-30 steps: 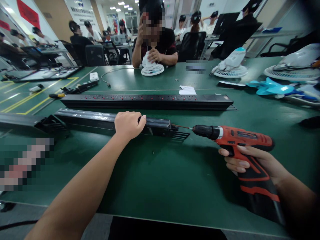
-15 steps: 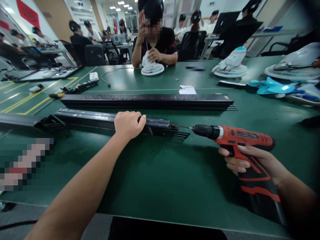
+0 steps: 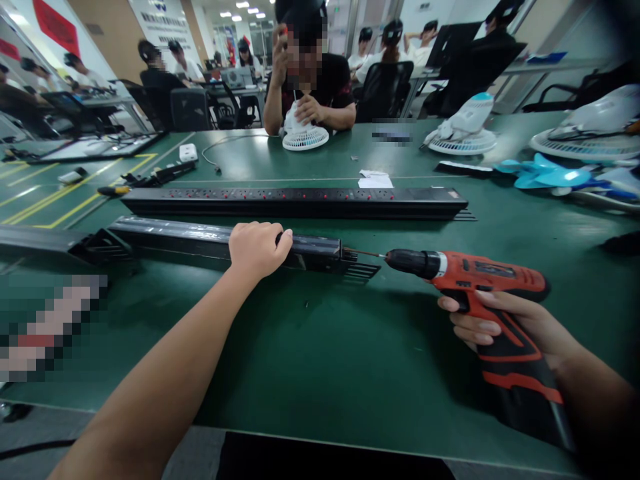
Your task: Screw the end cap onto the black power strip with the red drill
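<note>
Left hand (image 3: 257,252) clasps a black bar (image 3: 175,231). Right hand (image 3: 537,327) grips a red drill (image 3: 460,268), base near the tabletop's (image 3: 350,373) front edge.

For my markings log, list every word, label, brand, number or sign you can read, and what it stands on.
No text reads clearly.
Wall sign: a blue mark like "W" at the picture's top edge; lettering below it, unreadable.
Red-and-black drill: marking on its side, too blurred.
Black strip with red dots: pale label at its right end, too small.
</note>
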{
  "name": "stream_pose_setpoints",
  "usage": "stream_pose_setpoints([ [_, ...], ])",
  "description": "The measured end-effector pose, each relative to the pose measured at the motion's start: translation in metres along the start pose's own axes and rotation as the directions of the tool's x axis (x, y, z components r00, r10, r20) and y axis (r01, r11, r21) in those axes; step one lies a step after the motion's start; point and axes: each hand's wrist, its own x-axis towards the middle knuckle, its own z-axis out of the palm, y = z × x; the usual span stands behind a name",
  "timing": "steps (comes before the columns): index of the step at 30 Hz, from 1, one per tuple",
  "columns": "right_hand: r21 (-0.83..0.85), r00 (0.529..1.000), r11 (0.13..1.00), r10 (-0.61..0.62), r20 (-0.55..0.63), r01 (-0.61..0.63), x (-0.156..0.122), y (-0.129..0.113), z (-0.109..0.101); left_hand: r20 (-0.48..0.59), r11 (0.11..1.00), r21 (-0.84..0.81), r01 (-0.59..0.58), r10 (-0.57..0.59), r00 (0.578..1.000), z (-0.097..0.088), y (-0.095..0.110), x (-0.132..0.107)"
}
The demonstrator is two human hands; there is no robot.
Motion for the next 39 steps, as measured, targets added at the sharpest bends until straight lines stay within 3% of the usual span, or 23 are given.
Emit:
stream_pose_setpoints([
  [20, 0.113, 1.000, 0.993, 0.026, 0.015, -0.028, 0.0027, 0.0026, -0.0079, -0.018, 1.000, 0.014, -0.006, 0.006, 1.000, 0.0016, -0.0011, 0.0004],
  [39, 0.105, 1.000, 0.994, 0.028, 0.013, -0.029, 0.0033, 0.0016, -0.0063, -0.015, 1.000, 0.005, -0.004, 0.004, 1.000, 0.0022, -0.0012, 0.0004],
])
